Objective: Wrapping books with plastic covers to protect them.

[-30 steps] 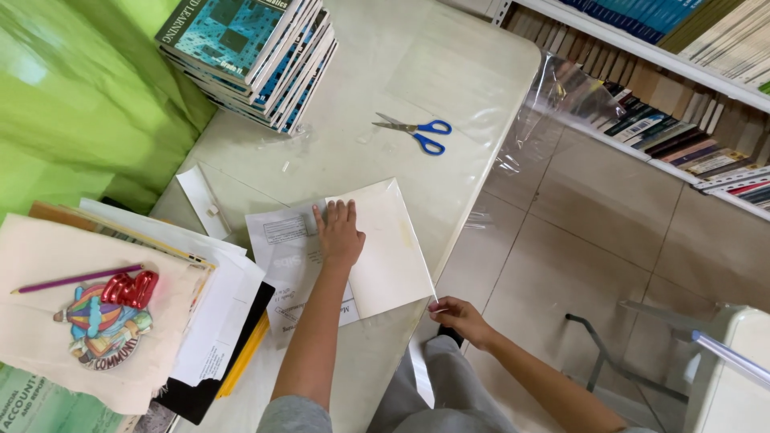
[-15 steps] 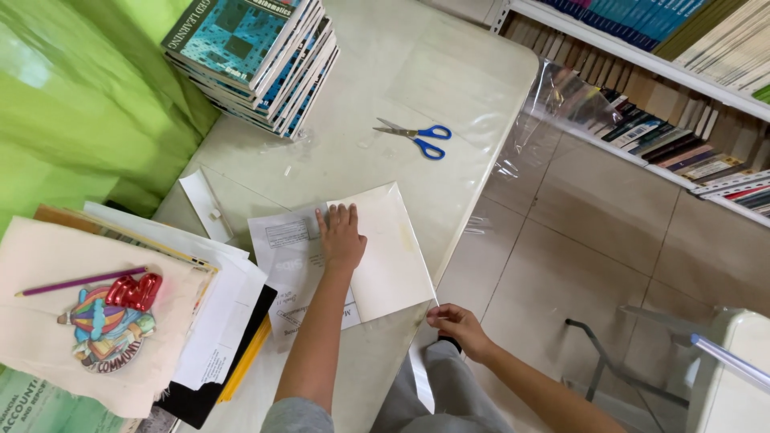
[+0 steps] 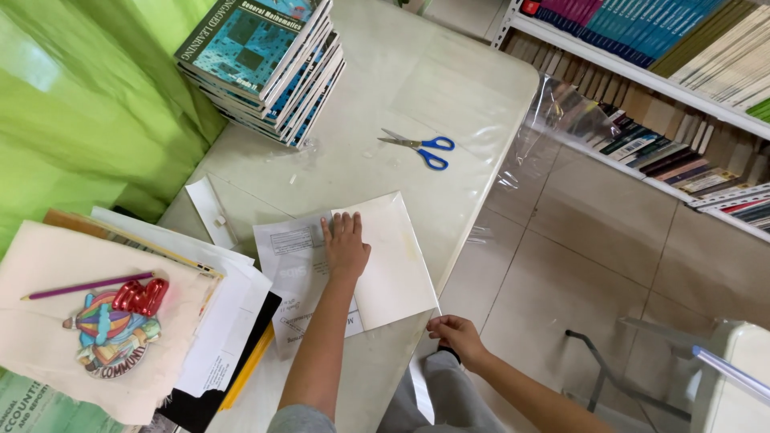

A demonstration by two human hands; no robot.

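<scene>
Paper: smooth cream rectangular sheet [image 3: 389, 261] at the table's [image 3: 449, 96] near edge.
Left hand [image 3: 346, 247]: flat, fingers together, pressing it.
Right hand [image 3: 454, 337]: fingers curled below the edge.
Scissors: blue-handled steel pair [image 3: 420, 147], mid-table.

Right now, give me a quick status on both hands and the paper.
Left hand flat on white paper. Right hand at table edge, holding a white strip. Scissors lie apart.

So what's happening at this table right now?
A person is working with paper at a pale table. Their left hand lies flat on a white sheet that sits over a printed page. Their right hand is down at the table's edge, fingers curled at the sheet's corner. Blue-handled scissors lie untouched farther up, beside a stack of books.
</scene>
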